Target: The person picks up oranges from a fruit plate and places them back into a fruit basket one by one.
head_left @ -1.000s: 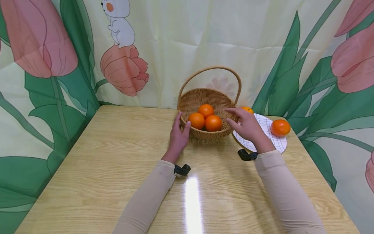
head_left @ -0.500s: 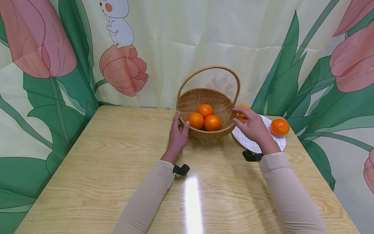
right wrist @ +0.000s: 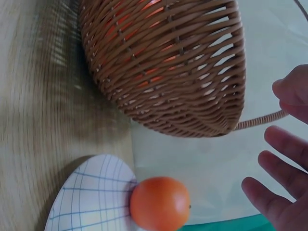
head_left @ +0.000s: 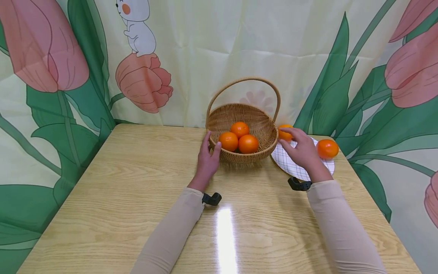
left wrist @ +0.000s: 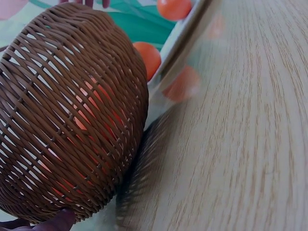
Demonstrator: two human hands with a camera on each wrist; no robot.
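Observation:
A brown wicker basket (head_left: 241, 160) with a tall arched handle stands at the back of the table, holding three oranges (head_left: 248, 144). Against its left side rests my left hand (head_left: 207, 163), thumb at the front wall and fingers along the outer left side. In the left wrist view, a fingertip (left wrist: 60, 220) shows low against the weave. My right hand (head_left: 302, 152) hovers over the plate with nothing in it, fingers spread. Near its fingertips lies another orange (head_left: 284, 132), partly covered by the hand in the head view; the right wrist view shows this orange (right wrist: 160, 204) below the fingers.
A white plate (head_left: 285, 161) with a blue grid pattern sits right of the basket. Another orange (head_left: 327, 148) lies at its right side. Behind the wooden table (head_left: 137, 171) hangs a curtain (head_left: 219, 57) printed with tulips.
My right hand has moved right, from over the basket's right rim to above the plate beside the orange. The left hand stays at the basket.

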